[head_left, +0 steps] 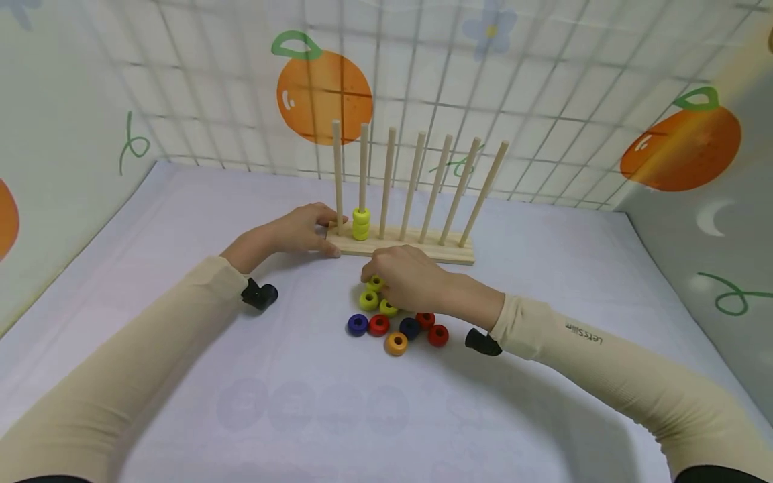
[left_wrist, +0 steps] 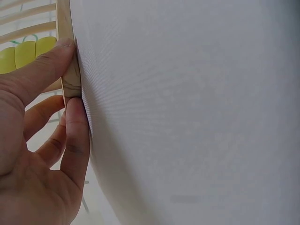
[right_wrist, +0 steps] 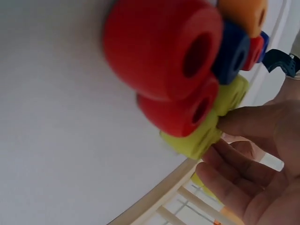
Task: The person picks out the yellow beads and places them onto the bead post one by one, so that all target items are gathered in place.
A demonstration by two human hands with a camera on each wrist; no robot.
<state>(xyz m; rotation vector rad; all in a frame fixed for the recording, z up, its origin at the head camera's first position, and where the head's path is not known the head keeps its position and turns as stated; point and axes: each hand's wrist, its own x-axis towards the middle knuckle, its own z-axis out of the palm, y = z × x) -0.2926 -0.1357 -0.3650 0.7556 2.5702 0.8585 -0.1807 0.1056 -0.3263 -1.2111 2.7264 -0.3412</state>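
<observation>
A wooden rack (head_left: 403, 249) with several upright pegs stands on the cloth, a stack of yellow beads (head_left: 360, 225) on its second peg from the left. My left hand (head_left: 300, 231) grips the rack's left end; in the left wrist view the thumb (left_wrist: 56, 57) lies on the base's edge and the fingers curl around its end. In front of the rack, my right hand (head_left: 417, 278) pinches a yellow bead (head_left: 376, 282) among loose ones. Other yellow beads (head_left: 368, 300) lie against it. The right palm and thumb are hidden from above but show in the right wrist view.
Nearer to me lie red beads (head_left: 438, 335), dark blue beads (head_left: 357, 325) and an orange bead (head_left: 396, 343), close together. White cloth (head_left: 290, 402) covers the table. A printed curtain (head_left: 229, 87) hangs behind the rack.
</observation>
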